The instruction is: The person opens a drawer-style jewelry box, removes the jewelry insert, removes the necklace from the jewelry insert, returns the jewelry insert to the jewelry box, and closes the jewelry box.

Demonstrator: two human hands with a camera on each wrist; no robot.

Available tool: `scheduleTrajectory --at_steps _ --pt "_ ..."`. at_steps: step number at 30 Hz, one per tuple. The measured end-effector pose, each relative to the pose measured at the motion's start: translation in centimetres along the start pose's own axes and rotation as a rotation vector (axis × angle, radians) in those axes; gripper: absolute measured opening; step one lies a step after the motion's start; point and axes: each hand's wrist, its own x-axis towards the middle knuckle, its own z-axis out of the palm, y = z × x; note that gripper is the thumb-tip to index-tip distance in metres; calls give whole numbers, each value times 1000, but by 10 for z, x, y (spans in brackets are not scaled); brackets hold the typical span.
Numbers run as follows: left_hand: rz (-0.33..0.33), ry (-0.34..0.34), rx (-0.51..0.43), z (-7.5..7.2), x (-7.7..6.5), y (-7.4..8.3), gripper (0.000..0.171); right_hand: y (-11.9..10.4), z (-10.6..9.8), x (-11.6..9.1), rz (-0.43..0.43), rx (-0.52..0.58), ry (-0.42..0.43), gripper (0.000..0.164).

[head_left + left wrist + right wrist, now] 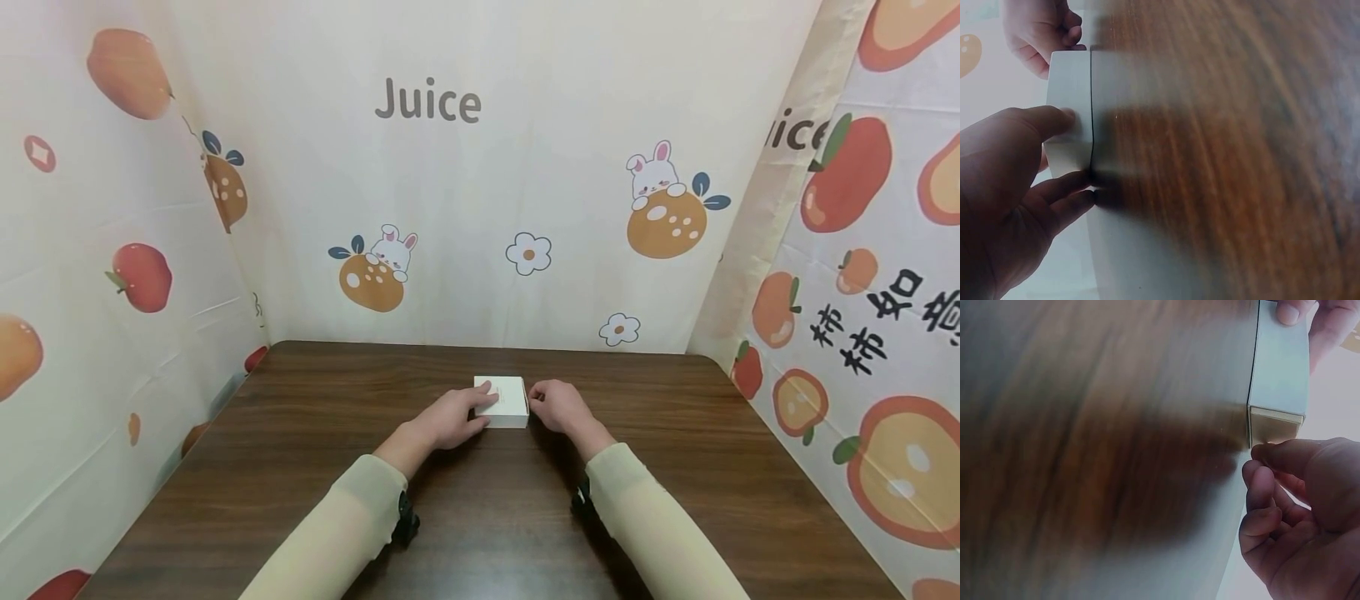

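Observation:
A small white box (507, 398) lies flat on the table, toward its far edge. My left hand (448, 417) grips the box's left part, its thumb on the near side and fingers reaching over the top. In the left wrist view, other fingers (1075, 187) of that hand bend in by the box's left end, low against the table. At the right end, my right hand (560, 406) has its fingers curled, with thumb and forefinger tips together beside the lower corner. The right wrist view shows the box's brownish end face (1275, 426); nothing is visible between those fingertips.
The dark wood-grain table (300, 500) reaches back to a pale printed curtain (465, 183). More printed cloth hangs along the left (75, 400) and right sides (900, 350). A dark wrist device (407, 521) sits at the left cuff, another (581, 498) at the right.

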Motion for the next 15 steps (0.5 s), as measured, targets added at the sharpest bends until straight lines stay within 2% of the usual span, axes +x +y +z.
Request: scheduleTrajectory --at_steps 15 --pt "-6 1 -2 -1 -1 1 52 6 -1 0 -22 -24 6 14"
